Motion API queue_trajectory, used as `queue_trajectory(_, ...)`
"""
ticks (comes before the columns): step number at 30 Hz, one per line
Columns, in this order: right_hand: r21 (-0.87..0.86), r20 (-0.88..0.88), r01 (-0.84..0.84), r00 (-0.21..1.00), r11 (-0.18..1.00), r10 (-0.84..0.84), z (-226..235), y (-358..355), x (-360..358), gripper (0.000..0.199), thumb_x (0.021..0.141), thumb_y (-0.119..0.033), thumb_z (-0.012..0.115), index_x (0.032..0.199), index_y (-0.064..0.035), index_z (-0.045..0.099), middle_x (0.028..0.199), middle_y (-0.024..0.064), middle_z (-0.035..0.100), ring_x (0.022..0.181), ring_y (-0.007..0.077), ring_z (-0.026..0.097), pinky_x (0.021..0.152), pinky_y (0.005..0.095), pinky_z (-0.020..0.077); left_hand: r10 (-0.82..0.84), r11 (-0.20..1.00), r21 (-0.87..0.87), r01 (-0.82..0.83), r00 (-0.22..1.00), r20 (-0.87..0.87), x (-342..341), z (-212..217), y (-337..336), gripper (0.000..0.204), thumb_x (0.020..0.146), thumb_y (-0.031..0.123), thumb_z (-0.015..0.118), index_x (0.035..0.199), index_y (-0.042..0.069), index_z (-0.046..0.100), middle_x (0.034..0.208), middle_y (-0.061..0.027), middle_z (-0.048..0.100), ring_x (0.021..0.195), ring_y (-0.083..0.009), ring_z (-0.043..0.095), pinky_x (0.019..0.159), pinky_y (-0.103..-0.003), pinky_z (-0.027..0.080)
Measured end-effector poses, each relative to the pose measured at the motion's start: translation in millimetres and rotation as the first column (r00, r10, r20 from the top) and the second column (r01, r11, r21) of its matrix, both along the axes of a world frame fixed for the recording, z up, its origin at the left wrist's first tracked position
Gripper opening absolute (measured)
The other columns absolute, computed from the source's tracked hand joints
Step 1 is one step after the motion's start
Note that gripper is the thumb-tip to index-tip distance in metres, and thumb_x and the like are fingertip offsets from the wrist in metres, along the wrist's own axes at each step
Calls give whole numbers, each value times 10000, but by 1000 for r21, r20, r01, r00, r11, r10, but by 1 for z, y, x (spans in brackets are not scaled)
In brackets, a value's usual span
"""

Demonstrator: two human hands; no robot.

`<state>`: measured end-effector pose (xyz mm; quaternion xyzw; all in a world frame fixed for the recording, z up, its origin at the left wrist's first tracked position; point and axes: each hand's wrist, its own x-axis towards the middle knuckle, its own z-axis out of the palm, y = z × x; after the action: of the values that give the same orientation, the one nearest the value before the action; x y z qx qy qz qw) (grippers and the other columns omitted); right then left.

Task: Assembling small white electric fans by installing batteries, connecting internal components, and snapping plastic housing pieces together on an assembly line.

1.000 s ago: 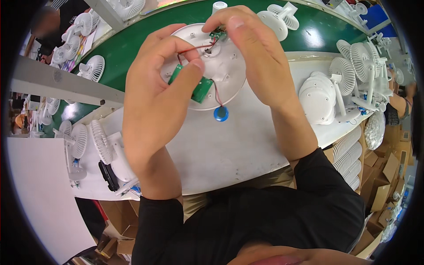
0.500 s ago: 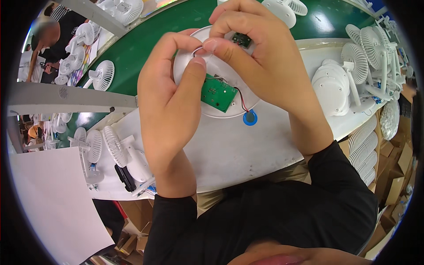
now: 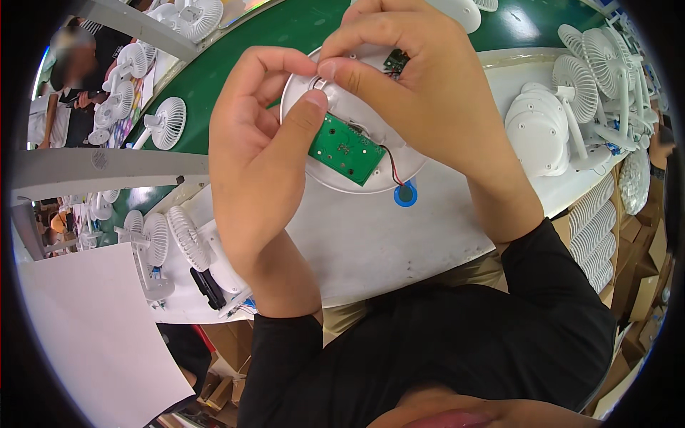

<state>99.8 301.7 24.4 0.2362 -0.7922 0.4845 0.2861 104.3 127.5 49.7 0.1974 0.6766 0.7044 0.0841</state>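
A round white fan base lies with its inside facing up under my hands. It carries a green circuit board and a smaller dark board. Red and black leads run from the green board to a blue-rimmed disc at the base's near edge. Over the far left part, a thin wire rises to my fingertips. My right hand pinches it between thumb and forefinger. My left hand is curled, its forefinger tip meeting them at the wire and its thumb slightly lower; the exact contact is partly hidden.
White fans and a black tool-like object lie at left beside a grey metal frame. Stacked white bases and more fans stand at right. A green belt runs behind; another person stands far left.
The green board and both hands have shifted slightly left. My left thumb and forefinger have parted a little, and my right fingertips have moved left along with the wire.
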Motion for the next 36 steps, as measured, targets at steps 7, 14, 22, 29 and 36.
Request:
queue_trajectory(7, -9, -35, -57, 998, 998, 57, 3, 2, 1, 118, 781, 2, 669, 892, -38, 682, 851, 70, 576, 741, 177, 524, 667, 263, 431, -72, 996, 54, 72, 997, -1, -8, -3, -5, 229, 859, -67, 499, 1055, 14, 585, 933, -55, 616, 674, -50, 451, 602, -140, 339)
queue_trajectory(14, 77, 327, -56, 945, 995, 28, 25, 5, 7, 141, 791, -9, 649, 926, -45, 625, 863, 67, 592, 771, 172, 521, 706, 263, 425, -86, 995, -55, 86, 996, -6, -12, -2, -15, 178, 867, -45, 507, 989, 22, 617, 760, -17, 595, 612, -37, 412, 563, -138, 273)
queue_trajectory(22, -22, 373, -37, 927, 999, 43, 43, 36, 35, 191, 847, 8, 608, 1026, -55, 629, 941, 28, 592, 802, 101, 537, 730, 215, 437, 260, 953, 138, -270, 962, 82, -33, -17, -17, 168, 865, -10, 522, 969, 39, 644, 675, -1, 572, 566, -38, 396, 508, -162, 270)
queue_trajectory(29, 123, 418, -54, 909, 991, -2, 25, 8, 26, 272, 796, 26, 642, 1062, -22, 627, 932, 56, 622, 788, 137, 608, 679, 201, 468, 456, 874, 147, -462, 887, 75, -42, -31, -19, 146, 857, 19, 537, 951, 41, 647, 672, -17, 591, 559, -45, 406, 493, -179, 287)
queue_trajectory(36, -482, 505, -281, 685, 830, 525, 23, 20, 23, 284, 812, -5, 659, 1096, -6, 659, 872, 97, 666, 683, 154, 630, 552, 219, 501, 451, 892, 58, -448, 892, -42, -29, -27, -11, 139, 857, 14, 523, 937, 27, 636, 659, -27, 593, 548, -53, 406, 496, -189, 295)
